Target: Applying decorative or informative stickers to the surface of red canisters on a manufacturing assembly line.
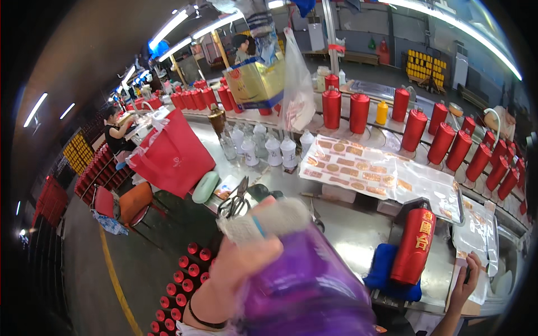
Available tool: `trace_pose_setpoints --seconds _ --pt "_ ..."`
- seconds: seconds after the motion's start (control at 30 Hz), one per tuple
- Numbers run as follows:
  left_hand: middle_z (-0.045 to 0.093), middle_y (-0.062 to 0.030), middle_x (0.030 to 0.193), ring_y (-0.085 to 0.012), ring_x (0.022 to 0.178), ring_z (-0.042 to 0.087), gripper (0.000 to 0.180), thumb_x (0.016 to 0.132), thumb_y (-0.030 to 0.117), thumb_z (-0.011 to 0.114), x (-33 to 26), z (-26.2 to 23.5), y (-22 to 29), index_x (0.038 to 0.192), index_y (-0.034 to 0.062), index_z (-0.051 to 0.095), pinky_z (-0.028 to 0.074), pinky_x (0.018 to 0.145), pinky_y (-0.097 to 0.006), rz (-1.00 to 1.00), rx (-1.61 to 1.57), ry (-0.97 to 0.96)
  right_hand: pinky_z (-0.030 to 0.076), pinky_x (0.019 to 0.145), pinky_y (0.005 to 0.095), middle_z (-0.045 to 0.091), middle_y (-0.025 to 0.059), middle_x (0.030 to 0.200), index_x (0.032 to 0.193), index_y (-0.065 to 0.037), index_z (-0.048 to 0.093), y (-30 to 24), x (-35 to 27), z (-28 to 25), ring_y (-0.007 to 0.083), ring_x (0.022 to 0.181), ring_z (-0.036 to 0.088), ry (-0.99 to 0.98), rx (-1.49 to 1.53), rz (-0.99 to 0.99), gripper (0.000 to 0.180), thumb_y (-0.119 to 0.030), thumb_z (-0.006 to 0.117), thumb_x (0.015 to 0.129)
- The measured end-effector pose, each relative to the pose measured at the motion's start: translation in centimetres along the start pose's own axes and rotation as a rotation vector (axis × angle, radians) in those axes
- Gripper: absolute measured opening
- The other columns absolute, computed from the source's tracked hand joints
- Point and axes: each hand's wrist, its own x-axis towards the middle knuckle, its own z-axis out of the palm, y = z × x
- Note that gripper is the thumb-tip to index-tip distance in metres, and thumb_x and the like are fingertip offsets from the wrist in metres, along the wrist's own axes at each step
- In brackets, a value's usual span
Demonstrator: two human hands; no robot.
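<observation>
Close to the camera, my left hand (246, 266) is closed round the upper part of a purple see-through bottle (314, 285). A pale, fabric-like sleeve with a blue stripe (272, 219) lies across the top of the bottle, by my fingers; motion blurs it, and I cannot tell whether it wraps a finger. At the right, my right hand (469, 280) rests its slightly bent, parted fingers by the edge of a white sheet of stickers (476, 241). Between the hands, a red bottle with gold lettering (413, 246) lies on a folded blue cloth (381, 269).
Scissors (240, 196), a green case (205, 187) and a red tote bag (174, 154) are beyond my left hand. White and clear bottles (273, 150) stand behind. A large sticker sheet (381, 171) covers a tray; red bottles (414, 130) line the conveyor. Other people sit farther off.
</observation>
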Motion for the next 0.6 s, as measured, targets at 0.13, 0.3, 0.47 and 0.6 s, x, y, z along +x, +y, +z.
trace_pose_setpoints --seconds 0.13,0.3,0.47,0.6 --pt "0.051 -0.0182 0.129 -0.0298 0.119 0.054 0.087 0.068 0.025 0.083 2.0 -3.3 0.7 0.136 -0.0016 0.036 0.047 0.099 -0.041 0.295 0.340 -0.101 0.032 0.107 0.0391 0.052 0.0157 0.125 0.112 0.002 0.056 -1.0 1.4 1.5 0.0301 0.124 0.047 -0.042 -0.005 -0.044 0.025 0.005 0.047 0.089" --pt "0.052 -0.0098 0.122 -0.0229 0.111 0.054 0.080 0.067 0.010 0.079 16.0 -4.9 -0.8 0.134 0.0040 0.036 0.046 0.095 -0.037 0.682 0.756 -0.387 0.033 0.106 0.0384 0.053 0.0156 0.126 0.112 0.003 0.056 -0.9 1.4 1.0 0.0290 0.123 0.048 -0.041 -0.113 -0.036 0.024 0.005 0.047 0.090" --pt "0.049 -0.0112 0.121 -0.0217 0.110 0.053 0.082 0.066 0.015 0.082 26.1 -8.6 0.2 0.132 0.0019 0.034 0.044 0.095 -0.036 0.788 0.862 -0.149 0.034 0.106 0.0382 0.053 0.0154 0.126 0.112 0.003 0.056 -1.6 2.1 1.7 0.0289 0.123 0.048 -0.074 -0.117 -0.019 0.023 0.004 0.048 0.091" --pt "0.048 -0.0158 0.122 -0.0249 0.113 0.051 0.085 0.066 0.017 0.083 33.1 -12.6 -1.1 0.131 -0.0017 0.033 0.042 0.097 -0.038 0.770 0.996 0.165 0.034 0.105 0.0380 0.053 0.0155 0.126 0.113 0.002 0.056 -1.0 2.0 1.3 0.0291 0.124 0.048 -0.085 -0.153 0.008 0.023 0.003 0.047 0.092"
